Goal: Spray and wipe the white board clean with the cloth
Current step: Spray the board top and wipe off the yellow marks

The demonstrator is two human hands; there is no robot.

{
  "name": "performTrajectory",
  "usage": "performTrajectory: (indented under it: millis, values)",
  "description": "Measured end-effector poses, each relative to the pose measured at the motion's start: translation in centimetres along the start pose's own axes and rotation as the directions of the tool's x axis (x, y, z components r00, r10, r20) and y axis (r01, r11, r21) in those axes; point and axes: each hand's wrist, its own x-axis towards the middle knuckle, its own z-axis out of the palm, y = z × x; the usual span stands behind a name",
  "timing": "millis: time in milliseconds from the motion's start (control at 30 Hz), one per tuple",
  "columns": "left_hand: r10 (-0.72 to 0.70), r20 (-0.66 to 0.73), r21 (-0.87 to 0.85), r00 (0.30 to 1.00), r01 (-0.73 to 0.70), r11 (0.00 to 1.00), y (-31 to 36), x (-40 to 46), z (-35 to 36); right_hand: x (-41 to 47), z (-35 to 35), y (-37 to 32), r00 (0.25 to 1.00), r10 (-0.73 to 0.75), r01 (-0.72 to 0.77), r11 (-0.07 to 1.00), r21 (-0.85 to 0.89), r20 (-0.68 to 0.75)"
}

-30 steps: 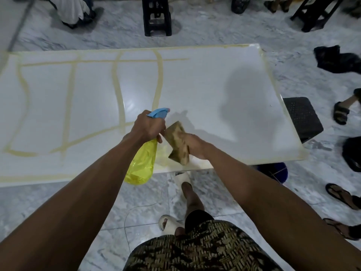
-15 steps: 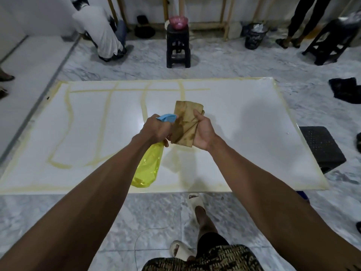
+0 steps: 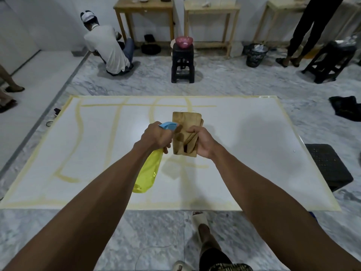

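A large white board (image 3: 244, 153) lies flat in front of me, marked with yellowish streaks and lines, mostly on its left half and along its edges. My left hand (image 3: 156, 135) grips a yellow spray bottle (image 3: 147, 173) with a blue nozzle, held over the board's middle, nozzle pointing at the cloth. My right hand (image 3: 201, 141) holds a folded brown cloth (image 3: 185, 130) upright just to the right of the nozzle, with dark wet spots on it. Both hands hover above the board.
A black stool (image 3: 330, 169) stands at the board's right edge. Another black stool (image 3: 182, 63) with a pink bowl stands beyond the far edge. A person (image 3: 109, 47) crouches at back left; legs of another person (image 3: 304, 30) at back right. A dark cloth (image 3: 345, 110) lies on the marble floor.
My view has tilted up, showing more of the room. My right hand lifted the cloth off the board's near edge and now holds it upright beside the nozzle.
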Motion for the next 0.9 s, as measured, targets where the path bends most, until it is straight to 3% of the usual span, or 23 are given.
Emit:
performTrajectory:
  millis: [167,300,500,600,667,733,800,833,900]
  values:
    - [-0.013,0.018,0.016,1.0,0.012,1.0,0.0,1.4,0.1,1.3,0.0,-0.2,0.997,0.0,0.0,1.0,-0.003,-0.078]
    - [-0.063,0.022,-0.076,0.998,0.064,0.995,0.5,4.4,0.2,3.1,-0.9,-1.1,0.993,-0.013,0.012,1.0,-0.012,-0.116]
    - [-0.027,0.071,-0.15,0.997,0.037,0.988,2.0,12.4,0.9,8.8,-7.3,-4.2,0.954,0.041,-0.078,0.99,-0.114,-0.296]
    - [-0.038,0.08,-0.172,0.996,0.051,0.984,2.9,18.2,1.1,14.0,-12.1,-7.3,0.879,-0.037,-0.079,0.972,-0.221,-0.476]
    - [-0.035,0.085,-0.162,0.996,0.048,0.986,3.2,21.6,1.3,17.6,-15.3,-9.6,0.756,-0.192,-0.079,0.922,-0.379,-0.625]
    - [-0.023,0.09,-0.144,0.996,0.036,0.989,3.7,25.1,1.5,20.8,-18.1,-11.7,0.648,-0.352,-0.113,0.832,-0.543,-0.675]
    - [-0.025,0.1,-0.125,0.995,0.038,0.991,3.7,28.6,2.3,24.2,-20.7,-13.5,0.61,-0.52,-0.231,0.605,-0.762,-0.598]
    - [-0.027,0.111,-0.121,0.993,0.04,0.992,3.7,30.2,2.7,26.3,-22.2,-14.0,0.619,-0.577,-0.291,0.461,-0.838,-0.533]
    - [-0.016,0.122,-0.133,0.992,0.033,0.991,3.1,33.4,4.2,30.4,-24.1,-13.8,0.729,-0.531,-0.382,0.207,-0.901,-0.431]
